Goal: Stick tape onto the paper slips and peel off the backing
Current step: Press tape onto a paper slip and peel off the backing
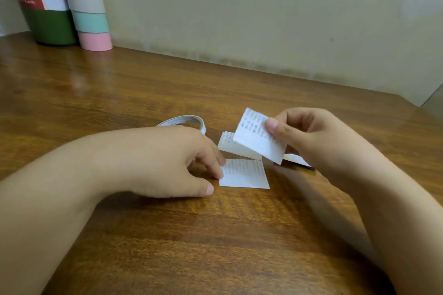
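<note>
My right hand (309, 136) pinches a white printed paper slip (256, 137) between thumb and fingers and holds it tilted above the table. A second slip (244, 173) lies flat on the wood, and the fingertips of my left hand (172, 163) touch its left edge. Behind it sits a small stack of slips (233, 146). A white roll of tape (184, 121) lies behind my left hand, partly hidden by it. Another white piece (296, 159) peeks out under my right hand.
The work happens on a brown wooden table (215, 235) set against a beige wall. At the far left corner stand a green cylinder (48, 19) with a red and white label and a pastel striped cylinder (86, 7).
</note>
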### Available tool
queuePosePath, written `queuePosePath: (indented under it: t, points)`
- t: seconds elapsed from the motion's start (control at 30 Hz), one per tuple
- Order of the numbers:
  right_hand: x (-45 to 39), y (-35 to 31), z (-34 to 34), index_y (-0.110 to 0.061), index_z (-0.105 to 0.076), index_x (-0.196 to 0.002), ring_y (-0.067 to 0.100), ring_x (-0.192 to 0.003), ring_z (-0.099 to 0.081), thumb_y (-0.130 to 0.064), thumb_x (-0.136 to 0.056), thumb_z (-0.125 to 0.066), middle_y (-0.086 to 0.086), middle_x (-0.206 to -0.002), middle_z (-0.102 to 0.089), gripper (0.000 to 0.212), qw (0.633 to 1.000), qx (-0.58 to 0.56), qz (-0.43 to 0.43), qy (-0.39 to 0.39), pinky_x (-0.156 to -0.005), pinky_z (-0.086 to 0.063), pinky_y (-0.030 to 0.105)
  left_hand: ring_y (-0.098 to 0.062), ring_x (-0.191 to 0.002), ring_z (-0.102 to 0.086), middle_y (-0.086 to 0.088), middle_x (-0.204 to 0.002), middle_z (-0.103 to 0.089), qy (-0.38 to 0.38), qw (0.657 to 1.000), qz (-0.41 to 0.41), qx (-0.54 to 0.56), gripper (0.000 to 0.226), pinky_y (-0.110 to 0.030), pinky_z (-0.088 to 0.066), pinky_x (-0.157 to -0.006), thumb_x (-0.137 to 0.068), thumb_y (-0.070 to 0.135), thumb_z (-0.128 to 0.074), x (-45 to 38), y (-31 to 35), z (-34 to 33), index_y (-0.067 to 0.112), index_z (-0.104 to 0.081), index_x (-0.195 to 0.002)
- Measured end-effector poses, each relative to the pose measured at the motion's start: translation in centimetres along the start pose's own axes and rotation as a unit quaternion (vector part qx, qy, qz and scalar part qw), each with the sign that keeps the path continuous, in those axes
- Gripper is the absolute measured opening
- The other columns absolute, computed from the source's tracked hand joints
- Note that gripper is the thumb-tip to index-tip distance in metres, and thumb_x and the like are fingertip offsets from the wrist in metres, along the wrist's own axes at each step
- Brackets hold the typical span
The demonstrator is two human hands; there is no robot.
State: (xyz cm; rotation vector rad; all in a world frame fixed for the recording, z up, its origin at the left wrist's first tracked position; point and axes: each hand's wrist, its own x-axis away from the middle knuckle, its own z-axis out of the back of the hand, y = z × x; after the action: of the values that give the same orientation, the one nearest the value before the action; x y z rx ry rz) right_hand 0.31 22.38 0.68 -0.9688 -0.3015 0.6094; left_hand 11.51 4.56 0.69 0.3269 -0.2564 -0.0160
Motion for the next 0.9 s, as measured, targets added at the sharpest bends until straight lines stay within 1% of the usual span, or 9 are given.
queuePosePath:
  t: [0.1, 0.17, 0.27, 0.33, 0.4, 0.5, 0.57, 0.7, 0.9]
  points:
    - [0.0, 0.2, -0.5, -0.019, -0.067, -0.073, 0.004, -0.061, -0.058, -0.043, -0.086, -0.061, -0.004, -0.07, -0.068, 0.028, 0.991, 0.13, 0.016, -0.03, -0.061, -0.047, 0.024, 0.01, -0.097, -0.05, 0.048, -0.111, -0.035, -0.009, 1.0, 0.006, -0.002, 0.029, -0.015, -0.042, -0.089, -0.086, 0.046, -0.057, 0.1, 0.1, 0.0, 0.052, -0.057, -0.115]
    - [0.0, 0.5, -1.1, -0.026, -0.065, -0.072, -0.001, -0.054, -0.051, -0.046, -0.085, -0.061, -0.01, -0.066, -0.062, 0.025, 0.977, 0.212, 0.023, -0.027, -0.053, -0.041, 0.016, 0.011, -0.096, -0.049, 0.045, -0.116, -0.033, -0.01, 1.0, 0.004, -0.001, 0.03, -0.011, -0.041, -0.085, -0.086, 0.047, -0.057, 0.0, -0.1, 0.0, 0.052, -0.057, -0.116]
    - [0.0, 0.6, -1.9, -0.03, -0.063, -0.075, 0.001, -0.056, -0.05, -0.046, -0.086, -0.06, -0.012, -0.071, -0.059, 0.02, 0.965, 0.259, 0.024, -0.031, -0.046, -0.037, 0.012, 0.008, -0.09, -0.05, 0.04, -0.116, -0.035, -0.001, 1.0, 0.002, 0.005, 0.029, -0.011, -0.042, -0.078, -0.084, 0.047, -0.06, 0.1, -0.4, 0.0, 0.052, -0.059, -0.113]
    - [-0.1, 0.7, -2.2, -0.03, -0.062, -0.073, 0.002, -0.054, -0.048, -0.045, -0.086, -0.061, -0.012, -0.07, -0.056, 0.02, 0.961, 0.274, 0.031, -0.03, -0.047, -0.037, 0.01, 0.009, -0.087, -0.048, 0.036, -0.112, -0.037, 0.008, 1.0, 0.002, 0.005, 0.028, -0.007, -0.038, -0.068, -0.083, 0.048, -0.06, 0.1, -0.5, -0.1, 0.053, -0.06, -0.11]
    - [-0.1, 0.7, -2.3, -0.031, -0.06, -0.071, 0.002, -0.051, -0.046, -0.046, -0.086, -0.061, -0.011, -0.069, -0.054, 0.021, 0.958, 0.283, 0.032, -0.027, -0.047, -0.037, 0.009, 0.012, -0.086, -0.045, 0.034, -0.109, -0.038, 0.01, 1.0, 0.0, 0.0, 0.027, -0.007, -0.035, -0.063, -0.083, 0.049, -0.059, 0.1, -0.6, -0.1, 0.053, -0.059, -0.11]
    - [-0.1, 0.5, -2.4, -0.031, -0.062, -0.075, 0.003, -0.053, -0.049, -0.047, -0.086, -0.06, -0.011, -0.07, -0.056, 0.02, 0.956, 0.291, 0.021, -0.026, -0.04, -0.033, 0.012, 0.018, -0.081, -0.043, 0.033, -0.105, -0.043, 0.019, 1.0, -0.004, -0.001, 0.023, -0.006, -0.034, -0.061, -0.084, 0.047, -0.059, 0.0, -0.7, 0.0, 0.051, -0.061, -0.106]
    - [-0.1, 0.5, -2.5, -0.03, -0.064, -0.079, 0.004, -0.055, -0.052, -0.048, -0.086, -0.059, -0.01, -0.073, -0.059, 0.02, 0.956, 0.29, 0.018, -0.026, -0.043, -0.033, 0.015, 0.024, -0.078, -0.042, 0.03, -0.102, -0.049, 0.033, 0.999, -0.004, 0.006, 0.016, -0.002, -0.033, -0.061, -0.084, 0.044, -0.06, 0.0, -0.9, 0.1, 0.047, -0.065, -0.1]
    - [0.0, 0.5, -2.6, -0.029, -0.065, -0.081, 0.005, -0.056, -0.054, -0.049, -0.086, -0.06, -0.01, -0.075, -0.06, 0.021, 0.956, 0.291, 0.017, -0.025, -0.046, -0.036, 0.018, 0.018, -0.075, -0.046, 0.024, -0.095, -0.055, 0.055, 0.998, 0.005, 0.013, 0.008, -0.008, -0.034, -0.058, -0.082, 0.045, -0.061, 0.2, -1.0, 0.2, 0.049, -0.065, -0.088]
    - [0.0, 0.3, -2.7, -0.031, -0.064, -0.079, 0.004, -0.059, -0.053, -0.048, -0.086, -0.059, -0.01, -0.076, -0.058, 0.02, 0.953, 0.3, 0.017, -0.028, -0.047, -0.035, 0.02, 0.017, -0.076, -0.046, 0.025, -0.09, -0.053, 0.059, 0.998, 0.01, 0.018, 0.013, -0.007, -0.035, -0.059, -0.083, 0.045, -0.061, 0.0, -1.1, 0.0, 0.05, -0.064, -0.095]
